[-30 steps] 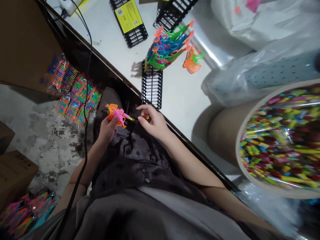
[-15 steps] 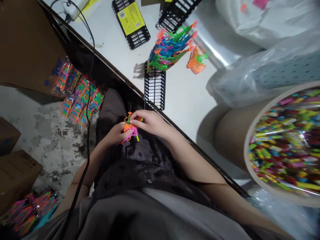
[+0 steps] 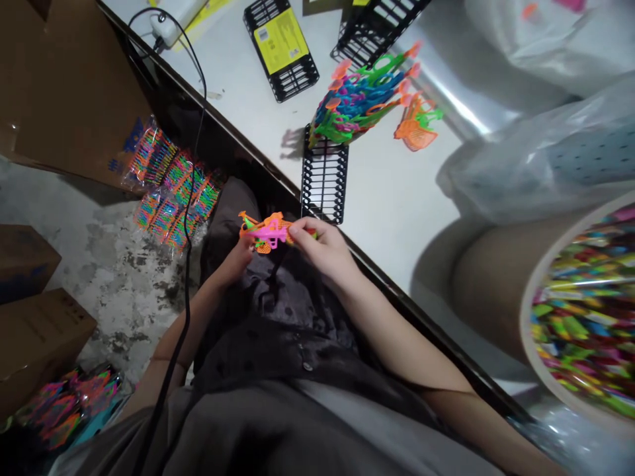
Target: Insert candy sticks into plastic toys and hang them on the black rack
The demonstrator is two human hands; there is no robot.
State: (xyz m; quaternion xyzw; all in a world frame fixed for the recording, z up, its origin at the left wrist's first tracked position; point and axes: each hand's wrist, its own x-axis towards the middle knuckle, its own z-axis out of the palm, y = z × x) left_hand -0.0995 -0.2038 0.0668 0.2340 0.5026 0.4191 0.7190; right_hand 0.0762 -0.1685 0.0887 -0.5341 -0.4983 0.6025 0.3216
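Observation:
Over my lap I hold a small plastic toy [image 3: 270, 233] in pink, orange and green, shaped somewhat like a toy gun. My left hand [image 3: 239, 256] grips its left end, with the fingers partly hidden. My right hand [image 3: 325, 246] pinches its right end between thumb and fingers; a bit of yellow-green shows by the fingertips. Just beyond, at the table edge, lies a black slotted rack [image 3: 325, 182]. Bright toys with orange round tips [image 3: 352, 99] stand in a row at its far end. An orange and green toy [image 3: 417, 125] lies loose to their right.
Another black rack with a yellow label [image 3: 280, 46] lies farther back on the white table [image 3: 381, 198]. A large tub [image 3: 489, 291] of colourful pieces stands at right. Bagged toys [image 3: 171, 182] sit low at left. A black cable [image 3: 187, 231] hangs across the view.
My hands have drawn apart, the right one moving rightward, and the toy now stretches level between them. The whole view has shifted slightly.

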